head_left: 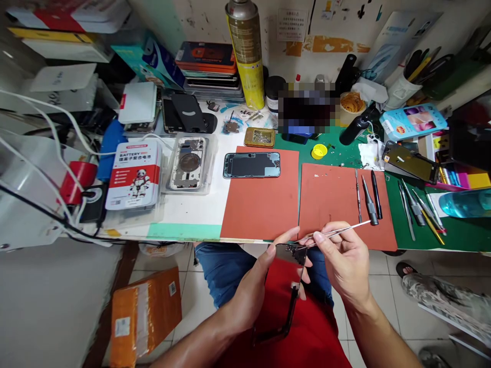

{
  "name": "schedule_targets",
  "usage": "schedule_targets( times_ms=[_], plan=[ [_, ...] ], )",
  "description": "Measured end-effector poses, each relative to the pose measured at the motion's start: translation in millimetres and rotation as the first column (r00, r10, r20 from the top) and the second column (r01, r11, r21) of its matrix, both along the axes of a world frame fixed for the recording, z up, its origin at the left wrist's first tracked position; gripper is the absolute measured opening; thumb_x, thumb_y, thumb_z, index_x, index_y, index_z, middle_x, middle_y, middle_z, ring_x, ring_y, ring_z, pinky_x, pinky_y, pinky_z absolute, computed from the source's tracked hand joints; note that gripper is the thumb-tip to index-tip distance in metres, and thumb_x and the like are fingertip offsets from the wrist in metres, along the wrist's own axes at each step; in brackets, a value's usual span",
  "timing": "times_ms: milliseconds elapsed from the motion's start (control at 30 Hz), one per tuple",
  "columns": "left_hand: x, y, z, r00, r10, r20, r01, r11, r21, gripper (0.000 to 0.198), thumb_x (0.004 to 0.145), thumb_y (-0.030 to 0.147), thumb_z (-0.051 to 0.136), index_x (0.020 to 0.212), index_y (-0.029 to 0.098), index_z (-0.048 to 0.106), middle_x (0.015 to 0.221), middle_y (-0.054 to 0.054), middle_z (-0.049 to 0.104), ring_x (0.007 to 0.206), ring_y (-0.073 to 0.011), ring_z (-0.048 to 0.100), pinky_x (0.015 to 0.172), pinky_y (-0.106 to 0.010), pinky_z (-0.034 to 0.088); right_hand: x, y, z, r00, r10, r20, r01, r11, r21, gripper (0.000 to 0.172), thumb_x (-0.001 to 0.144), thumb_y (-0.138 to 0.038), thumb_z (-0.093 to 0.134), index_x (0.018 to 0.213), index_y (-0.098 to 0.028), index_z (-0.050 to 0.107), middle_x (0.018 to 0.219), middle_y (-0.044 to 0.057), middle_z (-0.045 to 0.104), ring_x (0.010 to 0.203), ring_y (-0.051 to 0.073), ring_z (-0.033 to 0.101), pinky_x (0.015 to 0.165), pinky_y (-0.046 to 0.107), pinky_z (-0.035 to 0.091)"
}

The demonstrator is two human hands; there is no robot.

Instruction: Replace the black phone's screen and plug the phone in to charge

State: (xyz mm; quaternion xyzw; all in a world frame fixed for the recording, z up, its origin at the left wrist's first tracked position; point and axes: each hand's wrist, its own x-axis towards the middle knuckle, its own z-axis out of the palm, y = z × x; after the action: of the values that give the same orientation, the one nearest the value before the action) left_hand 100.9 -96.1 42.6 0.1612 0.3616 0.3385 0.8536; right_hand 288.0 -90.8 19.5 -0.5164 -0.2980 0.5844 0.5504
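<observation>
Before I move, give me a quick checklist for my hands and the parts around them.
1. Left hand holding the black frame: ok.
2. Right hand holding the tweezers: ok.
3. Tweezers gripping a piece at the frame's far end: cannot tell; too small to make out.
4. Frame over the table: not ok; it is held over your lap, so a dropped piece might fall to the floor.
5. Phone panel lying flat on the left red mat: ok.
</observation>
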Motion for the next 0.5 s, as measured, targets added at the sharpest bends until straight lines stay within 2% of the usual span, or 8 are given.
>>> schedule_targets(
  times_ms=[167, 333, 500],
  plan=[
    [-2.0, 1.2, -4.3, 0.999, -0.023, 0.037, 0.022, 1.0, 0.014, 0.071, 0.108, 0.064, 0.044, 0.166, 0.022, 0.043, 0.105, -0.013, 0.076, 0.078, -0.026, 0.075, 0.08, -0.042, 0.055, 4.1, 12.3, 2.0, 0.994, 0.086, -0.072, -0.089, 0.995, -0.04, 0.02, 0.092, -0.033, 0.087, 0.099, -0.024, 0.07, 0.079, 0.001, 0.079, 0.079, 0.021, 0.081, 0.076, 0.033, 0.065],
    [-5.5, 1.8, -6.0, 0.997, -0.065, 0.03, 0.065, 0.998, 0.016, 0.069, 0.108, 0.064, 0.042, 0.165, 0.024, 0.044, 0.109, -0.013, 0.075, 0.08, -0.027, 0.075, 0.082, -0.042, 0.054, 3.4, 22.8, 12.2, 0.981, 0.135, -0.142, -0.15, 0.984, -0.098, 0.022, 0.089, -0.035, 0.089, 0.091, -0.023, 0.07, 0.073, 0.001, 0.078, 0.069, 0.018, 0.077, 0.071, 0.03, 0.062],
    [-6.9, 1.1, -3.0, 0.997, -0.078, 0.026, 0.077, 0.997, 0.02, 0.069, 0.108, 0.063, 0.043, 0.165, 0.024, 0.045, 0.109, -0.012, 0.074, 0.08, -0.0245, 0.073, 0.083, -0.04, 0.053, 3.7, 25.4, 13.6, 0.972, 0.151, -0.182, -0.174, 0.978, -0.116, 0.023, 0.088, -0.034, 0.089, 0.088, -0.021, 0.07, 0.072, 0.001, 0.078, 0.066, 0.016, 0.075, 0.069, 0.028, 0.06]
  ],
)
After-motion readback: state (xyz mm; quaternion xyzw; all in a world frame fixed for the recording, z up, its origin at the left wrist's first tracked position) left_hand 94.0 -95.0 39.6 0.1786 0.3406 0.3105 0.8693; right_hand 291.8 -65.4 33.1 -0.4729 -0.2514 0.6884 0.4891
